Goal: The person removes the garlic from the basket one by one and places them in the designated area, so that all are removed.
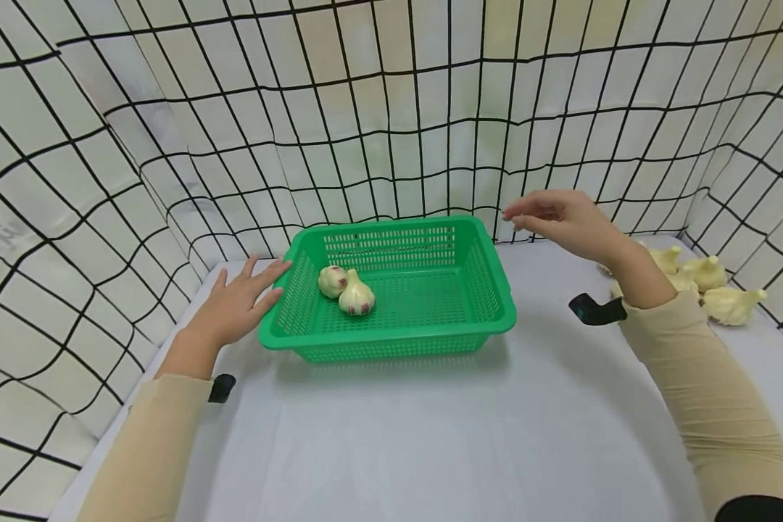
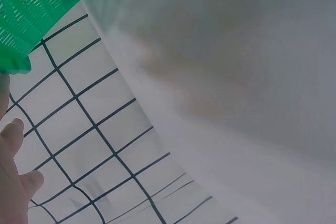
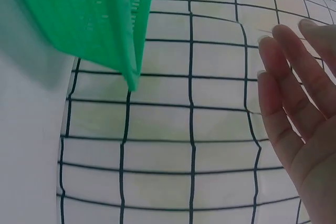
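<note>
Two garlic bulbs [image 1: 357,293] lie side by side at the left end of a green plastic basket [image 1: 398,333] in the head view. My left hand [image 1: 238,301] rests against the basket's left rim with its fingers spread. Raised beyond the basket's right end, my right hand [image 1: 554,217] holds nothing, its fingers loosely bent. In the right wrist view that hand [image 3: 304,98] shows its bare palm, apart from the basket [image 3: 89,19]. Several more bulbs [image 1: 731,304] are grouped on the table behind the right forearm, partly hidden by it.
A white-covered table [image 1: 391,442] lies under everything. Black grid netting [image 1: 391,138] over white sheeting rises behind the basket and along both sides. Each wrist carries a black strap piece [image 1: 597,309].
</note>
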Demonstrator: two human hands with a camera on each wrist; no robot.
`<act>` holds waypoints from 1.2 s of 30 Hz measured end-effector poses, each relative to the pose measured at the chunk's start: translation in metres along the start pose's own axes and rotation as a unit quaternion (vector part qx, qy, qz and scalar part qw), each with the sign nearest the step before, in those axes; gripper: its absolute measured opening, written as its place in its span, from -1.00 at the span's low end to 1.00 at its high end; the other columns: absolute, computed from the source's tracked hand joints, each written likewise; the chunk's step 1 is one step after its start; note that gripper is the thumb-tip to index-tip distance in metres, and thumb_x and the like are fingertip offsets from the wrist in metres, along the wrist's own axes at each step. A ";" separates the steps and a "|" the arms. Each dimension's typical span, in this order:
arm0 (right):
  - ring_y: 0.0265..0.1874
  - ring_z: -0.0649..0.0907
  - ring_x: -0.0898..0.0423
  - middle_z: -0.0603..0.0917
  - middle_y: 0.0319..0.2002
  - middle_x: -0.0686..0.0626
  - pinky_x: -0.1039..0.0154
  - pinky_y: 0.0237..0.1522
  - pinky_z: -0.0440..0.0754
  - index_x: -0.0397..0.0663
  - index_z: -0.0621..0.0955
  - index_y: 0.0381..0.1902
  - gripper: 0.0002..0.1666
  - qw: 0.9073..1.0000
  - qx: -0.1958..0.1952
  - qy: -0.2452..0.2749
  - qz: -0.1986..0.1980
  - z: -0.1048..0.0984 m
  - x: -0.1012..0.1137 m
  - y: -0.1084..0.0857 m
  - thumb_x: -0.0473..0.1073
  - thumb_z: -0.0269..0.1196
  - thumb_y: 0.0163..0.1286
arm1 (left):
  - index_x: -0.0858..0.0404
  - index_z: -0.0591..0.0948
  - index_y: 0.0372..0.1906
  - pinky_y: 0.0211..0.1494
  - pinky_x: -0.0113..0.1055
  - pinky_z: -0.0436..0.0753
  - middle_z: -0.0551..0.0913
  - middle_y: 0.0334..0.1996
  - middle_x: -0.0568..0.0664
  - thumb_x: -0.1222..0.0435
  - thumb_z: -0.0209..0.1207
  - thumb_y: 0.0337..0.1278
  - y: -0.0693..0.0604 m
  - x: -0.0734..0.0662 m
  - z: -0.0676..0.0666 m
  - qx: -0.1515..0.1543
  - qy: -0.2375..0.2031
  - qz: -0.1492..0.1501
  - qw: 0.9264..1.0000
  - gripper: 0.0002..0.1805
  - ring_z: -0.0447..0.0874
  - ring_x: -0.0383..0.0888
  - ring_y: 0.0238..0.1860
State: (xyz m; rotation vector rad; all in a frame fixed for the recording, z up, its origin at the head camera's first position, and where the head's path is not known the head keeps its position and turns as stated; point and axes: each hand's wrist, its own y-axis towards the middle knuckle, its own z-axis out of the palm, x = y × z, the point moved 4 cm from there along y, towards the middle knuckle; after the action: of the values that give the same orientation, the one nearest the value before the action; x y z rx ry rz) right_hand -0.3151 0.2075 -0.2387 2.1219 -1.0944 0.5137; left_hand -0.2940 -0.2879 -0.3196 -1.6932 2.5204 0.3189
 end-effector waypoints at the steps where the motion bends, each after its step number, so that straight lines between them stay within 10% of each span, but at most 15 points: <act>1: -0.08 0.67 0.36 0.75 0.04 -0.12 0.50 -0.02 0.57 -0.17 0.69 0.13 -0.72 1.000 -0.007 0.005 -0.006 0.003 0.001 0.004 -0.22 0.23 0.55 | 0.08 0.12 0.65 0.49 0.40 -0.39 0.11 0.61 0.12 -0.13 -0.23 0.63 0.000 0.000 0.000 -0.001 -0.001 0.000 1.000 -0.30 -0.27 0.29 0.62; 23: -0.03 0.72 0.00 0.75 0.00 -0.17 0.23 0.03 0.66 -0.28 0.67 0.13 -0.70 0.988 0.002 0.151 -0.021 0.078 0.027 0.071 -0.30 0.25 0.51 | 0.07 0.11 0.66 0.48 0.42 -0.37 0.10 0.61 0.11 -0.12 -0.23 0.63 0.002 -0.001 0.002 0.001 -0.003 0.003 1.000 -0.31 -0.27 0.27 0.62; 36: -0.03 0.71 -0.08 0.73 0.07 -0.21 0.02 0.11 0.63 -0.27 0.65 0.17 -0.67 0.984 0.103 0.143 0.021 0.128 0.033 0.101 -0.28 0.22 0.52 | 0.06 0.10 0.66 0.48 0.43 -0.38 0.09 0.62 0.11 -0.12 -0.23 0.64 0.000 0.003 0.003 0.003 -0.007 -0.001 1.000 -0.31 -0.26 0.27 0.62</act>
State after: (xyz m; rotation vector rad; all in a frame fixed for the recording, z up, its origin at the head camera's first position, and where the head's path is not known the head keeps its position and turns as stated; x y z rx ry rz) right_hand -0.3750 0.0551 -0.2667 2.1170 -0.9572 0.9562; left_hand -0.2954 -0.2901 -0.3226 -1.6856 2.5073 0.3201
